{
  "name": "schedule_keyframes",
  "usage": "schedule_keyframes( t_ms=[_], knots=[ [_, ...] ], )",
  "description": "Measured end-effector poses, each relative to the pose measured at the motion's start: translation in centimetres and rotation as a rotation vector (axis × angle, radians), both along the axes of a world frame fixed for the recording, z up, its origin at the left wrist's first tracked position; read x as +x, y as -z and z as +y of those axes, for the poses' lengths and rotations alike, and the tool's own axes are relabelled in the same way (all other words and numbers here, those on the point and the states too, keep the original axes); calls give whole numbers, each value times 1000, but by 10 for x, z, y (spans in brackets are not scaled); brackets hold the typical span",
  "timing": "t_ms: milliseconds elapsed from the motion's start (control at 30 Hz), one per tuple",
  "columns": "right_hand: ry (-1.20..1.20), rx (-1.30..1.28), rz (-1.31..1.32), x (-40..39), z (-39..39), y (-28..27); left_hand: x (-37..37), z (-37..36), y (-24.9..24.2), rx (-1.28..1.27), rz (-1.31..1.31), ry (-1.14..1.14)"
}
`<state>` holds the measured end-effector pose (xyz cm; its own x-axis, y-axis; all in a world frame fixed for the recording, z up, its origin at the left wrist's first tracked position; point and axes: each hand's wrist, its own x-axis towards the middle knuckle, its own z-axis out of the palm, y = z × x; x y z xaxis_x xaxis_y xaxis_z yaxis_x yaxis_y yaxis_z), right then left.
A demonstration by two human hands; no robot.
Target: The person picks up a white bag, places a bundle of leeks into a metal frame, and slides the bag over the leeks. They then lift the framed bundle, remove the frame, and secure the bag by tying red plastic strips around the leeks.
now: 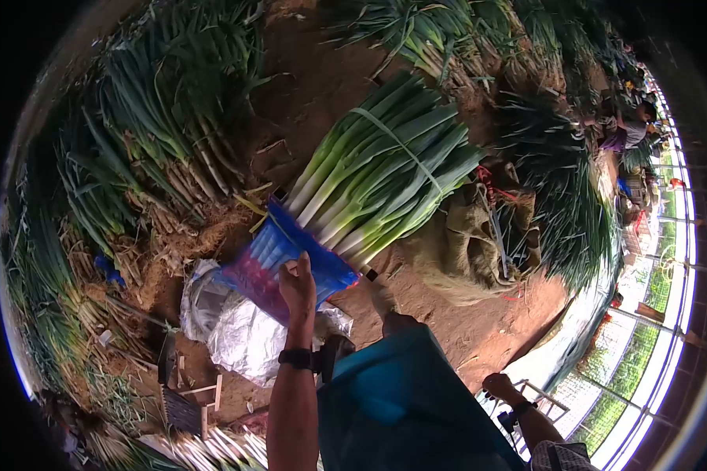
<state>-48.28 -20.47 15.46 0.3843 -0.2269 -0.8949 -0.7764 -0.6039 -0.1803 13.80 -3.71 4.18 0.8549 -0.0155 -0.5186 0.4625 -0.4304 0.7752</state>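
Note:
A large bundle of leeks (377, 169) lies in front of me, with a pale green band (397, 140) across its leaves. Its white root ends sit inside a blue and red translucent plastic bag (263, 255). My left hand (297, 284) is on the near side of the bag, its fingers curled and closed on the plastic. Off to the lower right, my right hand (501, 387) is apart from the bundle, beside a light metal frame (546, 399). Its fingers are curled closed; what is in them, if anything, is hidden.
Crumpled silver sheeting (239, 334) lies under the bag. Heaps of leeks (153, 110) stand on the left, with more leeks (554, 165) at the right. A burlap sack (463, 251) sits beside the bundle. Another person (632, 129) is far right. A saw-toothed dark blade (182, 408) is lower left.

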Motion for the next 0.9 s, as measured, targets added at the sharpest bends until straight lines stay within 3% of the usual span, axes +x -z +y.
schedule_keyframes(
  t_ms=[33, 67, 133, 200, 267, 333, 367, 433, 467, 500, 533, 600, 633, 733, 767, 800, 867, 900],
  knots=[
    [-573, -135, -217, 10, 10, -11, 4, -13, -4, 58, -4, 27],
    [-301, 3, -286, 11, 17, -13, 7, -25, -5, 116, -7, 53],
    [-235, 54, -221, 18, 23, -16, 7, -36, -8, 224, -209, 89],
    [-494, 16, -180, 36, 14, -17, 5, -41, -14, 302, -190, 118],
    [-346, 59, 10, 48, 0, 4, 12, -39, -13, 401, -255, 196],
    [-358, 44, -213, 57, -27, 18, 20, -29, -10, 384, -204, 231],
    [66, 130, -144, 69, -38, 14, 14, -28, -8, 363, -161, 264],
    [88, 151, -228, 93, -74, 15, 12, -14, 4, 199, 48, 111],
    [-313, 101, -399, 100, -94, 20, 12, -7, 5, 119, 142, 24],
    [334, 140, -156, 121, -102, 13, 6, -1, -2, -332, 309, -266],
    [971, 163, 118, 145, -110, -5, 7, -4, -10, -491, 382, -416],
    [971, 90, 112, 159, -130, -17, 11, -19, -30, -822, 521, -710],
    [996, 79, 103, 156, -135, -16, 10, -27, -38, -875, 546, -688],
    [1002, 68, 105, 153, -141, -18, 16, -63, -58, -687, 520, -453],
    [996, 74, 121, 151, -137, -13, 23, -71, -66, -409, 471, -226],
    [989, 78, 141, 147, -130, -9, 21, -76, -49, -428, 335, -186],
    [877, 127, 191, 147, -112, -3, 44, -83, -63, -170, 311, 96],
    [888, 171, 151, 145, -104, -5, 48, -78, -32, -96, 250, 198]
  ],
)
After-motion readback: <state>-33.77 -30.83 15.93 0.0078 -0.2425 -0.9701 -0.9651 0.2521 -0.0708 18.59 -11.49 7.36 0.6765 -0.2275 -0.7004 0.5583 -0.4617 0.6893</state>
